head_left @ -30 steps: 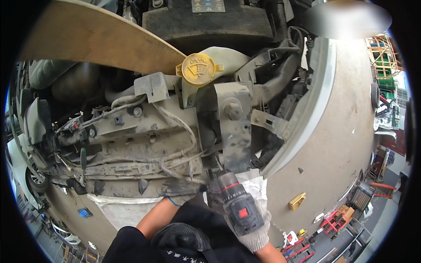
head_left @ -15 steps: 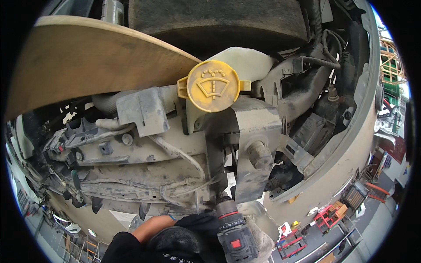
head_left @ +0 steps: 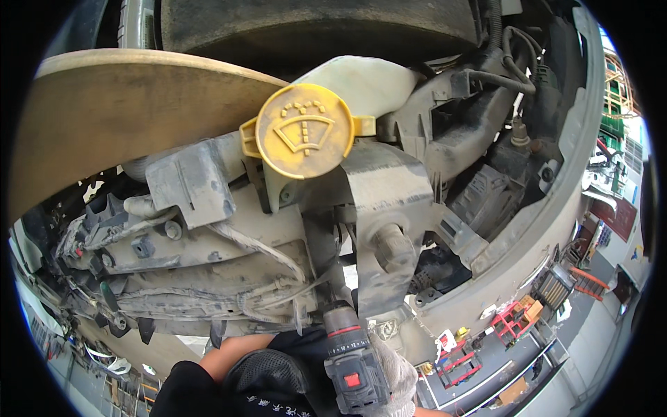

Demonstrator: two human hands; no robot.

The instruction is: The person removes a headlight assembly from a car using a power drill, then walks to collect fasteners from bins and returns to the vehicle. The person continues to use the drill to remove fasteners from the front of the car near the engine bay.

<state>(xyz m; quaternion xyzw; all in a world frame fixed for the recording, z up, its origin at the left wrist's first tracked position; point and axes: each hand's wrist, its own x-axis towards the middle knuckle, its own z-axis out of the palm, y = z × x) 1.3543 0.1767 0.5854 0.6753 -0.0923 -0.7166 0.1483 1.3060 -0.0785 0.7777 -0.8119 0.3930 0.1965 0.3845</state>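
My right hand (head_left: pixel 397 375), in a light knit glove, is closed around a black cordless drill driver (head_left: pixel 353 379) with a red button on top. Its chuck points away from me, into the narrow gap below a dusty metal bracket (head_left: pixel 389 187); the tip is lost in the dark there. My left forearm (head_left: pixel 240 345) shows at the lower edge, but the hand itself is hidden. Above the bracket sits a yellow washer-fluid cap (head_left: pixel 303 132) on a pale reservoir (head_left: pixel 372 83). Left of the bracket runs a dusty front beam (head_left: pixel 187 257) with taped wiring (head_left: pixel 267 240).
A curved tan panel (head_left: pixel 139 111) reaches in from the left, close to the cap. The car's fender edge (head_left: pixel 535 236) bounds the bay at right. Beyond it, a red cart (head_left: pixel 515 323) and other workshop items stand on the grey floor.
The view has shifted, so the engine bay appears further left. The drill stays in my right hand at the same gap, and more of the glove shows.
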